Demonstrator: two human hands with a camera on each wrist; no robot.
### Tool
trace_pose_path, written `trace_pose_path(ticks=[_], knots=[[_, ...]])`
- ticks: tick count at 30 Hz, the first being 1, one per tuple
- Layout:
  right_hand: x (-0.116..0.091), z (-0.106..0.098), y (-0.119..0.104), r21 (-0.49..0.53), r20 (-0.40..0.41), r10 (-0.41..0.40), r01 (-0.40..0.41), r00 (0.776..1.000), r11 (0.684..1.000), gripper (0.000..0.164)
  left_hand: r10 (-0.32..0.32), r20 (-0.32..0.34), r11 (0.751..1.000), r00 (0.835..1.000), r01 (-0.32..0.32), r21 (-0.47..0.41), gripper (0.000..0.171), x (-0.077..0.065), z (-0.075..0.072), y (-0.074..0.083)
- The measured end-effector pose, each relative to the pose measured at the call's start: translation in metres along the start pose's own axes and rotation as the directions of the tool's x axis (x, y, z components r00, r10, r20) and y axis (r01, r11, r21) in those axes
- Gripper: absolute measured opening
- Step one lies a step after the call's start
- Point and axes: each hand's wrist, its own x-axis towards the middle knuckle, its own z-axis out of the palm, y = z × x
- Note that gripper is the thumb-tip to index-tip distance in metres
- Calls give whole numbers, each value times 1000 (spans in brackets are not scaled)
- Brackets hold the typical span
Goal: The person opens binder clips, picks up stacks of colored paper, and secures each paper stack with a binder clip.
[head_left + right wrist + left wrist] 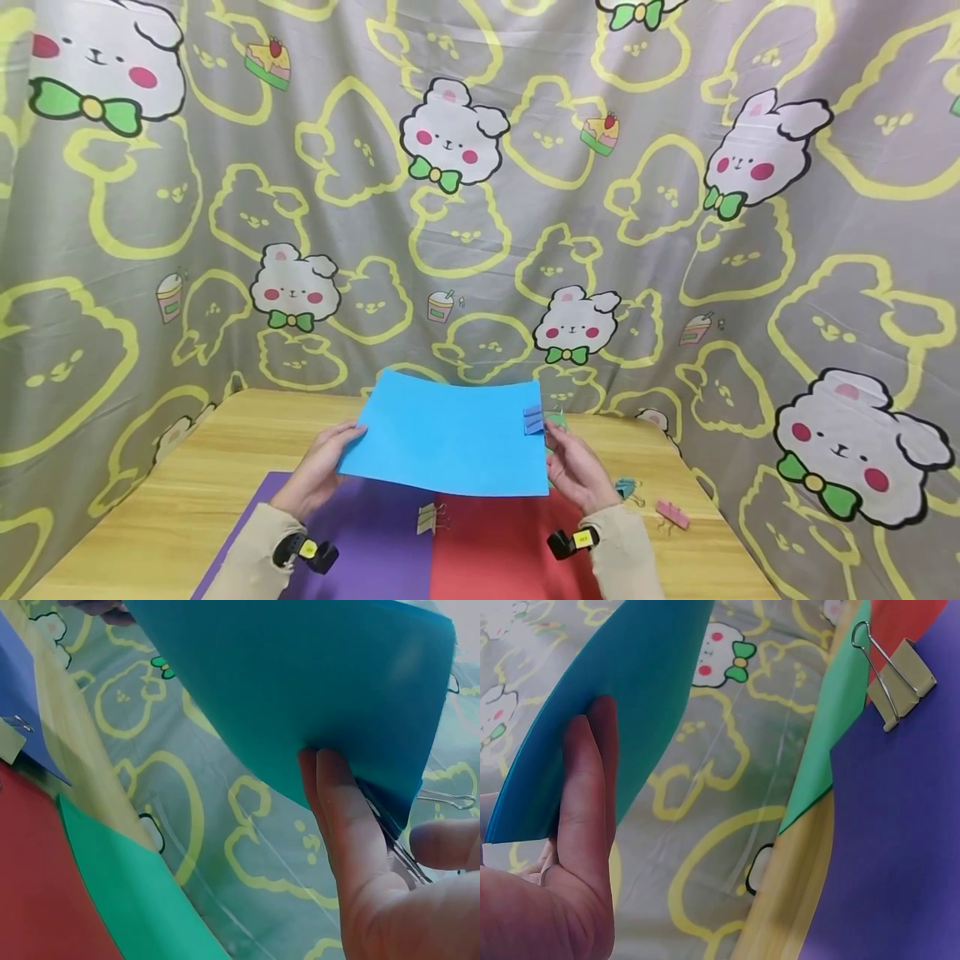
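A bright blue sheet of paper (457,437), slightly bowed, is held up above the table between both hands. My left hand (321,468) pinches its left edge, thumb on top; in the left wrist view the fingers (585,787) lie flat against its underside. At the right edge, my right hand (577,468) holds the paper beside a blue binder clip (533,420) fastened there. The right wrist view has the fingers (349,817) under the sheet and the clip's wire handles (409,862) between them and the thumb. Whether the thumb touches the handles, I cannot tell.
Below lie a purple sheet (360,533) and a red sheet (495,542), with a tan binder clip (427,518) where they meet. A green sheet (142,877) extends beyond the red one. Teal (625,487) and pink (672,513) clips lie on the wooden table (247,425). A patterned curtain (480,208) hangs behind.
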Motion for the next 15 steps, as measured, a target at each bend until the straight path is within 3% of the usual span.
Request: trace_pose_path(ticks=[7,11,15], knots=[[0,0,2,7,-59,24,-23,998,1000,26,-15,8,999,1000,15,40,52,-2,-8,1],[-1,0,3,-10,-53,50,-51,997,999,27,-18,39,999,999,16,42,48,-3,-13,3],[-1,0,3,-19,-15,72,-72,997,997,27,-10,68,1000,998,9,14,32,0,-18,6]])
